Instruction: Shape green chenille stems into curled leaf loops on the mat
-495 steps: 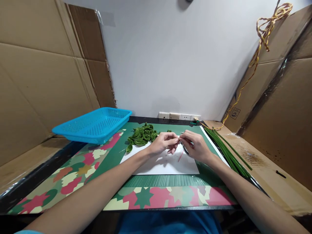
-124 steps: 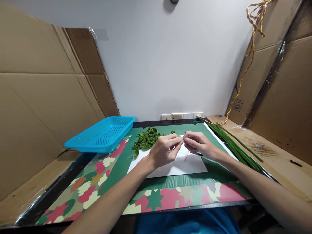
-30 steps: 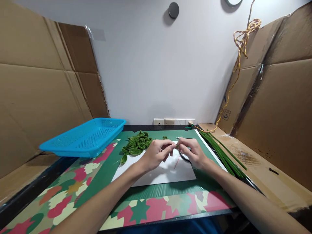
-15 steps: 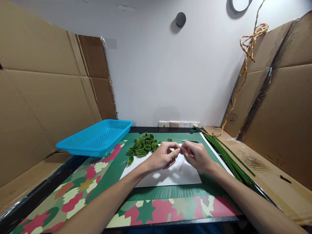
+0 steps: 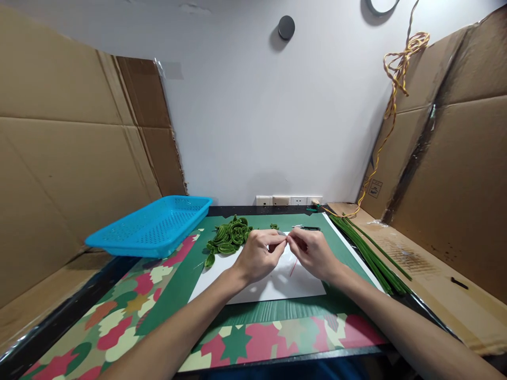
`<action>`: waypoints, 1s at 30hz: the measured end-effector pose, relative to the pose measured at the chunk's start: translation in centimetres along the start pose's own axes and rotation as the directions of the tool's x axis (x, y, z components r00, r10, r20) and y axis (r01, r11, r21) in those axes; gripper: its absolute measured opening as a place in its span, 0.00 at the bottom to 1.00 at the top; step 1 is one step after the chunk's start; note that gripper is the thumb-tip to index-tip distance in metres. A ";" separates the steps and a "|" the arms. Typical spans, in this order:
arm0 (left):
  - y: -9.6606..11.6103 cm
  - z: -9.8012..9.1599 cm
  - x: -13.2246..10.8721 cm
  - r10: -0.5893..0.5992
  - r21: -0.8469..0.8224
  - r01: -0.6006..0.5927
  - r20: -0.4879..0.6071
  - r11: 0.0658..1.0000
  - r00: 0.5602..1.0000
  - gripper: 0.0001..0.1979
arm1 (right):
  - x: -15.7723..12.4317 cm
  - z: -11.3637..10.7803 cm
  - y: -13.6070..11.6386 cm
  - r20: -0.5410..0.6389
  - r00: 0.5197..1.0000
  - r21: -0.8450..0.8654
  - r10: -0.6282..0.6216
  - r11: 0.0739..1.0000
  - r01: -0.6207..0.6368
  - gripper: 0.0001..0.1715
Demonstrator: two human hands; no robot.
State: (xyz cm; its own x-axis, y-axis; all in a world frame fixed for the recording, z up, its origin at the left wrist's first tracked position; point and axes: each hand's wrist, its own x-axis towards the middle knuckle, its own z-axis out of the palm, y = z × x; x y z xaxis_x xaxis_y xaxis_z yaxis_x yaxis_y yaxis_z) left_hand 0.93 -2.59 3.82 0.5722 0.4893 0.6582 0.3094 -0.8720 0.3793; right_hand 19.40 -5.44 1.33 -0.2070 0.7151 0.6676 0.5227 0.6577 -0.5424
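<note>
My left hand (image 5: 261, 254) and my right hand (image 5: 312, 253) meet fingertip to fingertip above a white sheet (image 5: 257, 294). Both are closed in a pinch; whatever lies between the fingertips is too small or hidden to make out. Under the right hand, a thin red line (image 5: 293, 267) shows on the sheet. Left of my left hand lies a heap of green fuzzy leaf-shaped loops (image 5: 228, 236), bent from what look like pipe cleaners. A small green piece (image 5: 274, 226) lies just behind the hands, and a slim black tool (image 5: 311, 228) rests beyond the right hand.
A blue perforated basket (image 5: 146, 248) stands at the left. A bundle of long green fuzzy stems (image 5: 368, 253) lies at the right. Cardboard walls (image 5: 455, 174) flank the table, and a power strip (image 5: 281, 200) runs along the back. A yellow twisted cord (image 5: 392, 111) hangs at the right.
The view has shifted slightly, so most things sit a little further left. My left fingers have curled in more, and both hands remain pinched together over the sheet.
</note>
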 end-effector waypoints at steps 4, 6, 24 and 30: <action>-0.4 0.2 -0.2 0.098 0.093 -0.099 0.012 0.991 0.995 0.17 | 0.0 0.0 -0.2 -0.014 1.000 0.010 0.015 1.000 -0.015 0.17; -0.4 0.4 -0.3 0.138 0.138 -0.137 -0.001 0.981 0.990 0.16 | 0.0 0.2 -0.5 -0.036 0.996 0.089 0.084 0.993 -0.081 0.20; -0.6 1.1 0.1 0.105 0.167 -0.099 -0.027 0.981 0.994 0.16 | 0.9 1.8 0.4 0.177 0.851 0.694 0.495 0.550 -0.464 0.16; -1.1 1.0 0.6 -0.299 -0.296 0.345 0.190 0.891 0.935 0.16 | 1.1 0.2 2.1 0.048 0.933 0.437 0.357 0.833 -0.341 0.16</action>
State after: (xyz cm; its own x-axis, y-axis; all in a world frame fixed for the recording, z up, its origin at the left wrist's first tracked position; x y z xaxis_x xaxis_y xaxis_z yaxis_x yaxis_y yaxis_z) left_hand 1.72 -1.29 3.15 0.5869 0.7155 0.3789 0.2477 -0.6043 0.7573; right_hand 20.11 -3.25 0.88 -0.0465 0.9133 0.4047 0.1448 0.4070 -0.9019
